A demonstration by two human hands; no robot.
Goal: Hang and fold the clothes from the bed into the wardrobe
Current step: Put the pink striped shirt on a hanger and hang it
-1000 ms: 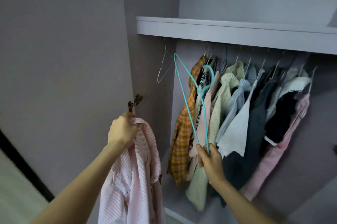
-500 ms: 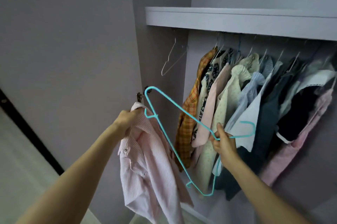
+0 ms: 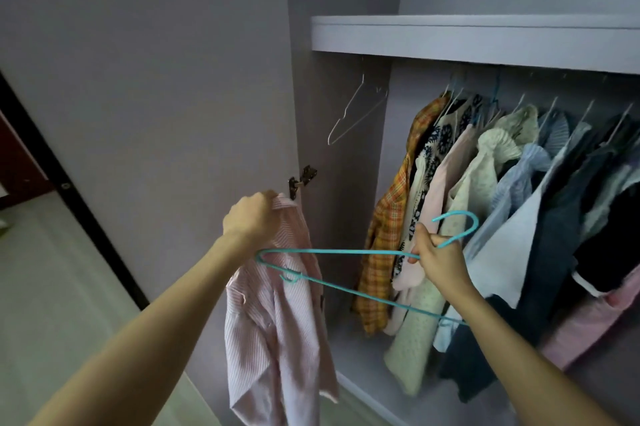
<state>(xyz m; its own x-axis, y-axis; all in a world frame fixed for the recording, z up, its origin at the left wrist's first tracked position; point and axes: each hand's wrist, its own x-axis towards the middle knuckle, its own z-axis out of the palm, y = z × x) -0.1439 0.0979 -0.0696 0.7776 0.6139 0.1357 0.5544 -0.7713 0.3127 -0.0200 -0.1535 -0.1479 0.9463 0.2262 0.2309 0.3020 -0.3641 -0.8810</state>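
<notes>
The left hand (image 3: 251, 217) gripped a pink striped shirt (image 3: 277, 328) at its collar, fingers curled round the cloth, and the shirt hung straight down below that hand in front of the open wardrobe door (image 3: 145, 96). The right hand (image 3: 438, 257) was closed round the neck of a turquoise hanger (image 3: 332, 252), just under its hook, which curved up and to the right above the knuckles. The hanger lay nearly flat, its triangle reaching left from the right hand toward the left one. Its far corner sat just below the left hand, over the upper part of the shirt; whether it had entered the collar could not be told.

Behind the right hand and touching its far side hung a row of clothes (image 3: 485, 217) on the wardrobe rail: an orange checked shirt at the left end, then a black-and-white patterned piece, pale pink, cream, light blue, dark and pink garments to the right. Above and between the two hands, an empty wire hanger (image 3: 356, 114) hung alone, left of the row. A shelf (image 3: 467, 37) ran across above everything. Just above the left hand, a metal hinge (image 3: 303, 179) sat on the door edge.
</notes>
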